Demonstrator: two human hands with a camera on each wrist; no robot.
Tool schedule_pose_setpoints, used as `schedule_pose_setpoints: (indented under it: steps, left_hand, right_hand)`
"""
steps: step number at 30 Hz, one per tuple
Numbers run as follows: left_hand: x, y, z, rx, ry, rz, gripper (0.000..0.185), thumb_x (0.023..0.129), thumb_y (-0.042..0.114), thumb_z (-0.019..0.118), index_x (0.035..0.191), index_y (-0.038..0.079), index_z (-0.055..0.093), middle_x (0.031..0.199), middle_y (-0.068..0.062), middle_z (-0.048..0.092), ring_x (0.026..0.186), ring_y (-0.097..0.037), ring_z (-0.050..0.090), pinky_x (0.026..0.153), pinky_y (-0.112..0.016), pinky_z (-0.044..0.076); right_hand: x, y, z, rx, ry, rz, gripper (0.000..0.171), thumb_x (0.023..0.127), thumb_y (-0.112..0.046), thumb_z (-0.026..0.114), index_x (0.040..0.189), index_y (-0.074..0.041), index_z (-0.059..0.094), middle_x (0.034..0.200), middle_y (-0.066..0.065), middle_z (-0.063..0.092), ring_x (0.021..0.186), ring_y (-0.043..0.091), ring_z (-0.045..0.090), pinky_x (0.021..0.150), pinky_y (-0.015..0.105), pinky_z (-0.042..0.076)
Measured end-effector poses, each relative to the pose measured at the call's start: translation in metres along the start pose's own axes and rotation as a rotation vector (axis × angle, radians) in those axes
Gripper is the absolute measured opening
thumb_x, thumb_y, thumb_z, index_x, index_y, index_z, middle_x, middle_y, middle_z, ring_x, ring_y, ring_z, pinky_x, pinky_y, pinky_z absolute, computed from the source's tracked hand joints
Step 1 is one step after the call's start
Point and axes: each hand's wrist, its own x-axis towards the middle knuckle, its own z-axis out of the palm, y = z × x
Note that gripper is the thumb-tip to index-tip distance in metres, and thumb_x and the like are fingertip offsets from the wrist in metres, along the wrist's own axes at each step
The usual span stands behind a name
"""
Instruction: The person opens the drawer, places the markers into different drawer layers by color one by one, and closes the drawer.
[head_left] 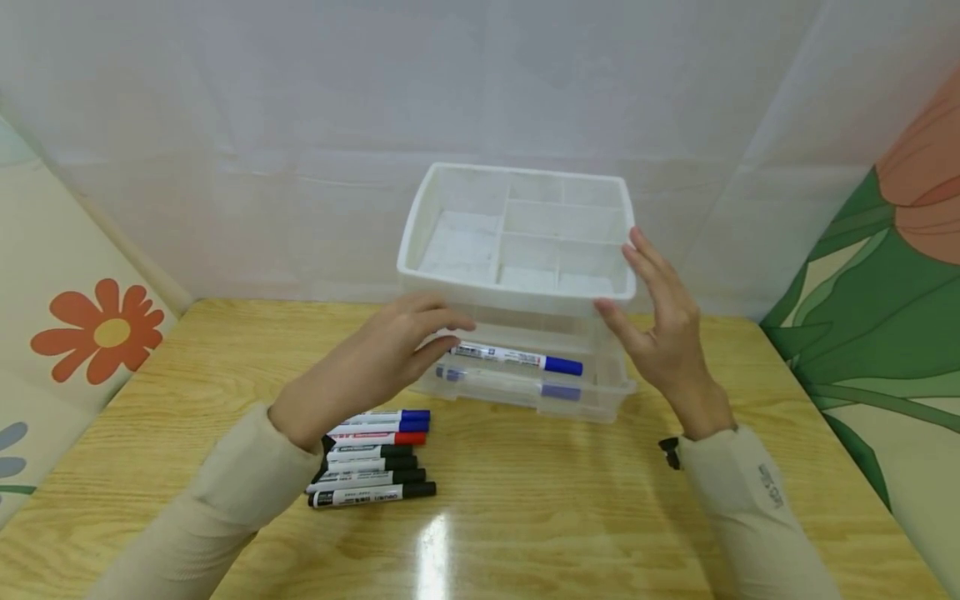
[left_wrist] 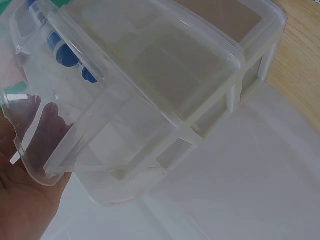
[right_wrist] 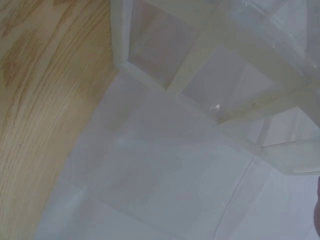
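Note:
A translucent plastic organizer box (head_left: 517, 296) with a divided top tray stands at the back of the table. Its clear drawer (head_left: 600, 392) is pulled out toward me and holds a blue-capped marker (head_left: 517, 357). My left hand (head_left: 382, 354) is at the drawer's left side, thumb and fingers apart near the marker's left end. The left wrist view shows these fingers (left_wrist: 47, 130) through the clear plastic. My right hand (head_left: 667, 333) rests fingertips on the box's right side, fingers extended; in the right wrist view only a sliver of it shows at the right edge.
Several markers (head_left: 375, 454) with blue, red and black caps lie in a row at the front left, partly behind my left forearm. The wooden table (head_left: 562, 517) ends at a white cloth backdrop (head_left: 300, 167). Flower-patterned panels (head_left: 862, 350) flank both sides.

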Motion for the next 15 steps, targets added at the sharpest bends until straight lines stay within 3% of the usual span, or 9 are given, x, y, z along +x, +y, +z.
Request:
schedule_pose_setpoints:
  steps: [9, 15]
  left_hand:
    - [-0.013, -0.008, -0.004, 0.004, 0.172, 0.093, 0.029, 0.088, -0.001, 0.071, 0.116, 0.006, 0.069, 0.114, -0.006, 0.068, 0.105, -0.018, 0.064, 0.086, -0.033, 0.057]
    - [-0.022, -0.011, -0.008, 0.035, 0.207, 0.066, 0.031, 0.087, -0.002, 0.073, 0.117, 0.005, 0.07, 0.115, -0.007, 0.068, 0.108, -0.021, 0.063, 0.087, -0.035, 0.057]
  right_hand:
    - [0.001, 0.001, -0.001, 0.001, -0.003, 0.008, 0.072, 0.095, -0.053, 0.059, 0.134, 0.008, 0.054, 0.147, 0.021, 0.049, 0.138, 0.034, 0.048, 0.118, 0.036, 0.037]
    - [0.001, 0.001, -0.001, 0.003, -0.004, 0.013, 0.072, 0.095, -0.053, 0.059, 0.134, 0.008, 0.054, 0.147, 0.021, 0.049, 0.138, 0.033, 0.047, 0.118, 0.036, 0.037]
